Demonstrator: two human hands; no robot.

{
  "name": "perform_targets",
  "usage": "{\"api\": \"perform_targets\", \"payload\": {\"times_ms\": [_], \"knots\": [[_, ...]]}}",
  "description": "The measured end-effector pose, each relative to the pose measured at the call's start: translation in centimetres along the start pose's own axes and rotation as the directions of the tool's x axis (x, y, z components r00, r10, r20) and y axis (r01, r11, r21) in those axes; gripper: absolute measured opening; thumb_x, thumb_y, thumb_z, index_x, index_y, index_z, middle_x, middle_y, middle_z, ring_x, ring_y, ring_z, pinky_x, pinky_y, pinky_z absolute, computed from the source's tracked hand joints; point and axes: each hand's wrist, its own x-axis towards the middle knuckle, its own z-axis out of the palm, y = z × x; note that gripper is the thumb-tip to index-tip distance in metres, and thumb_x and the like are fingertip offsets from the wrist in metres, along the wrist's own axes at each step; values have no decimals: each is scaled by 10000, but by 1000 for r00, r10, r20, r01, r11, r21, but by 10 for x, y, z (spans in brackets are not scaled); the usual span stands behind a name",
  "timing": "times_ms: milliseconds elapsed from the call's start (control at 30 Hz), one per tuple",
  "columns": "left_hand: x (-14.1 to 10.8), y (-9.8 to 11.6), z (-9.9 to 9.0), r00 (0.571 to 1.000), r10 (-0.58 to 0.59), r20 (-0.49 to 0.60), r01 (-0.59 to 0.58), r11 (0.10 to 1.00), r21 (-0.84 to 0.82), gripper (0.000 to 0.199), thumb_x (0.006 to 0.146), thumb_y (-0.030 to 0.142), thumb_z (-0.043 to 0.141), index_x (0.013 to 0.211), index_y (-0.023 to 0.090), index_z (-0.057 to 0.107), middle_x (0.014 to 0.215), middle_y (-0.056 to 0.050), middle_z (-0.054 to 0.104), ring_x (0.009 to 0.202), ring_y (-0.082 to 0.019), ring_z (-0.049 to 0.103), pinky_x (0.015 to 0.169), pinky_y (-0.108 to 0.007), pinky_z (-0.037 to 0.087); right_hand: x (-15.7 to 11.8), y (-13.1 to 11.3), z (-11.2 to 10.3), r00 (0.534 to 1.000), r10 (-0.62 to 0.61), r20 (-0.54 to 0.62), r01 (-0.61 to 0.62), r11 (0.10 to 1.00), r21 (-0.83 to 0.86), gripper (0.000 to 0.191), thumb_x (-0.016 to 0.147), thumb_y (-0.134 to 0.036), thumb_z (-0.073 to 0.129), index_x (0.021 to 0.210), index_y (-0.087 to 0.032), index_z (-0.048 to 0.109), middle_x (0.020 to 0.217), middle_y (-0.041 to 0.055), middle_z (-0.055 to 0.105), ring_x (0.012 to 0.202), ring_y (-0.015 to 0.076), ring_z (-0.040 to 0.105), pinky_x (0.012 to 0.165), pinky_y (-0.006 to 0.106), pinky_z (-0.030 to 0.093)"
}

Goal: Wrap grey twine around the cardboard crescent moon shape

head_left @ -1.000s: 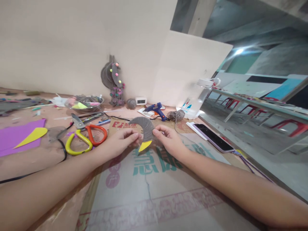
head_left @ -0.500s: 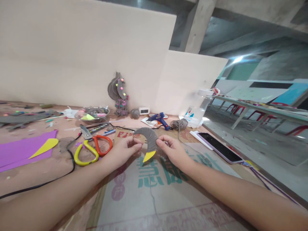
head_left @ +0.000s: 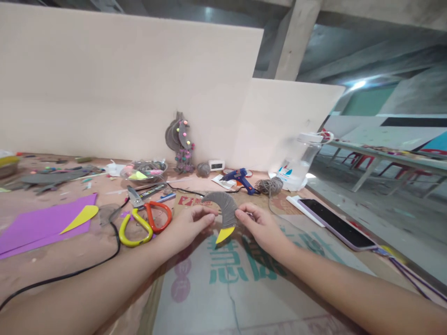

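Note:
A crescent wrapped in grey yarn (head_left: 226, 208), with a yellow tip at its lower end, is held above a printed cardboard sheet (head_left: 195, 298). My right hand (head_left: 261, 225) pinches its right edge between thumb and fingers. Just left of the crescent is my left hand (head_left: 195, 223), its thumb and fingers apart with a gap between them and nothing in them. A strand of yarn runs down the cardboard from below the crescent.
Scissors (head_left: 139, 228), purple sheets (head_left: 45, 221) and a yellow cutout (head_left: 82, 217) lie left. Behind are a bowl (head_left: 143, 172), a blue glue gun (head_left: 244, 179), loose yarn (head_left: 270, 186) and a jug (head_left: 296, 163). A phone (head_left: 335, 223) lies right.
The whole view has shifted, so the hands and table items appear further right and slightly lower. The hands and crescent keep nearly the same pose relative to each other.

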Motion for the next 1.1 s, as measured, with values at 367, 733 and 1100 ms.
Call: {"api": "perform_targets", "payload": {"times_ms": [367,733,1100], "knots": [[3,5,-4,991,-9,-136,-15,984,-179,287,708,397,656,806,150,549,659,29,563,532,-63,513,521,-189,418,2,9,-3,998,42,45,-43,999,28,279,833,-426,472,730,-175,540,597,-23,450,523,105,405,471,220,326],[2,8,-4,991,50,-121,-56,997,-50,257,757,404,593,745,151,552,650,23,557,532,-69,522,507,-185,399,1,2,0,999,22,29,-22,1000,-3,260,831,-410,475,732,-182,552,573,-21,459,494,107,400,440,222,308],[3,2,-6,991,91,-98,-92,996,-2,274,774,416,565,729,146,554,639,16,557,526,-73,504,520,-189,392,1,2,0,999,13,46,-12,1000,-20,270,838,-419,461,753,-178,549,602,-23,467,516,102,409,451,212,316]]}}
